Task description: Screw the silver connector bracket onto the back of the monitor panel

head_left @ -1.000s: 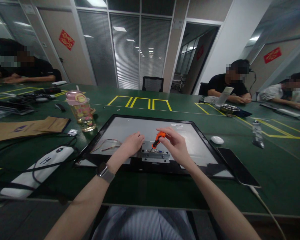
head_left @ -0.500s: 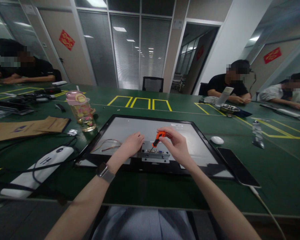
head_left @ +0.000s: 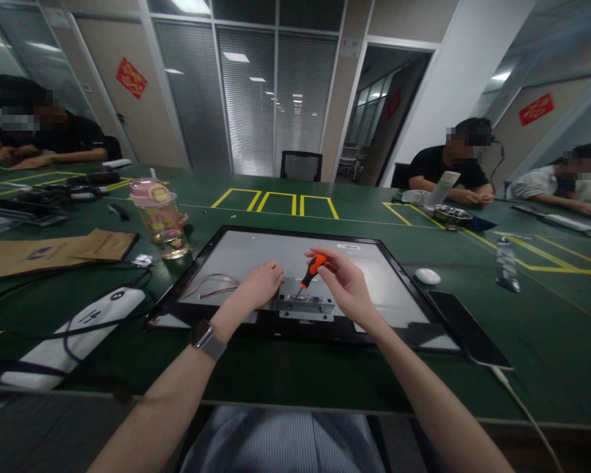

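A flat display panel (head_left: pixel 236 246) with a black frame and pale back lies on the table in front of me. At its near edge sits a metal bracket (head_left: pixel 306 315) with small connectors. My right hand (head_left: pixel 347 279) grips an orange-and-black screwdriver (head_left: pixel 314 266), which leans to the right with its tip down at the bracket's connectors. My left hand (head_left: pixel 262 284) rests at the bracket's left side, fingers bent and drawn together; its fingertips are partly hidden, and what they hold cannot be made out. Thin wires (head_left: pixel 209 286) lie on the panel left of that hand.
Left of the panel stand a pink-lidded bottle (head_left: pixel 160 220), a brown paper envelope (head_left: pixel 54 255) and a white power bank-like box (head_left: pixel 73 341) under black cables. A phone (head_left: pixel 467 328) with a cable and a white oval case (head_left: pixel 427 276) lie right. Other people sit across the table.
The screwdriver handle has turned slightly, and the right hand's fingers have shifted and loosened a little around it. My left hand stays in place.
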`<state>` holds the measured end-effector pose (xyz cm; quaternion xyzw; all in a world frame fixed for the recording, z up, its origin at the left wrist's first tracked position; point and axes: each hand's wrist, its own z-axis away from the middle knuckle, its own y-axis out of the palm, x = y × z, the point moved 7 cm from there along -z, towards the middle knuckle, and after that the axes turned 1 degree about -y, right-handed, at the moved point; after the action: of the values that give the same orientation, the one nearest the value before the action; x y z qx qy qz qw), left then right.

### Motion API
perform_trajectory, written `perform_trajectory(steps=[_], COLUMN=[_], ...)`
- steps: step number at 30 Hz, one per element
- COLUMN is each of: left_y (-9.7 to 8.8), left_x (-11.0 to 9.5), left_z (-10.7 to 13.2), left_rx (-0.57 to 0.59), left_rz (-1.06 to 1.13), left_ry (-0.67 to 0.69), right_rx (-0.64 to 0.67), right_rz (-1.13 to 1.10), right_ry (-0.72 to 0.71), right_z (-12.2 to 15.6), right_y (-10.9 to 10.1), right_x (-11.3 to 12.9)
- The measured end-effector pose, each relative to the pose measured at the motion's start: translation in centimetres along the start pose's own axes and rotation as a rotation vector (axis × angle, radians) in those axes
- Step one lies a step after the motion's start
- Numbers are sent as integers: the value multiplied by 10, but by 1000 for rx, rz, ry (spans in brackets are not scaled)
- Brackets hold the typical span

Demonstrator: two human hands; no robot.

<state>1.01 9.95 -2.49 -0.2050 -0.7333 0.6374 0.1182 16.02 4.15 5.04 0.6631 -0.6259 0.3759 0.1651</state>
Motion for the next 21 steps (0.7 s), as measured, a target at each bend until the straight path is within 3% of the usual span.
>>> perform_trajectory(steps=[4,10,17,21], left_y=[2,-1,2,1], left_x=[0,-2,0,-1], left_z=[0,1,0,0], left_rx=[15,6,-2,-13], left_rz=[-20,-23,-46,-45], left_ry=[30,21,10,24], right_rx=[51,-26,74,1], right_rz=[23,126,49,125], right_ry=[-6,-26,-36,-42], right_z=[-1,-1,2,1], right_y=[4,0,10,4], right_x=[1,-1,0,-1])
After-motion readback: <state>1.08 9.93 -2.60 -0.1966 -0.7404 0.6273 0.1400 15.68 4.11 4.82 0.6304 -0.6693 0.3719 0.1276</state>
